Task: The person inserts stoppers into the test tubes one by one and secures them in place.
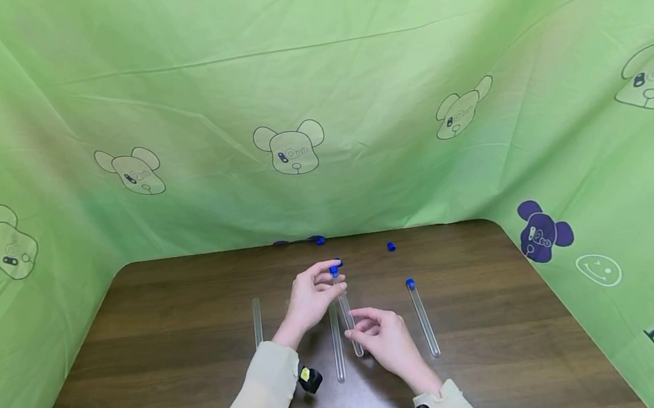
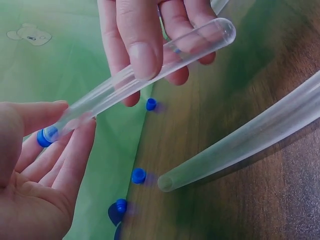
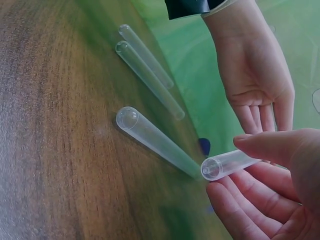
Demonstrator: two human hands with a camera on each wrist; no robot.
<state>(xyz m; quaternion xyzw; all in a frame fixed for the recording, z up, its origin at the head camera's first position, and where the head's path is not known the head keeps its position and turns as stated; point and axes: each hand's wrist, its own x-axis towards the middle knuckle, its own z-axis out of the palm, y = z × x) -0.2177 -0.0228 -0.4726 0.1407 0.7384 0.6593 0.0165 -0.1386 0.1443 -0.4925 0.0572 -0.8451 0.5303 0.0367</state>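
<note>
A clear test tube (image 1: pixel 346 311) with a blue cap (image 2: pixel 45 137) on its end is held up at a tilt between both hands. My left hand (image 1: pixel 311 298) pinches it just below the cap, thumb on one side and fingertips on the other. Nearer the rounded bottom, my right hand (image 1: pixel 388 340) grips the tube between thumb and fingers. In the right wrist view the tube's rounded end (image 3: pixel 212 169) points out past the right thumb. An uncapped test tube (image 1: pixel 338 354) lies on the table just left of the held one.
On the brown wooden table (image 1: pixel 157 358), a capped test tube (image 1: pixel 423 319) lies to the right and an uncapped tube (image 1: pixel 257 321) to the left. Loose blue caps (image 1: pixel 391 246) lie toward the back edge, one (image 1: pixel 320 240) right by the green cloth (image 1: pixel 303 207).
</note>
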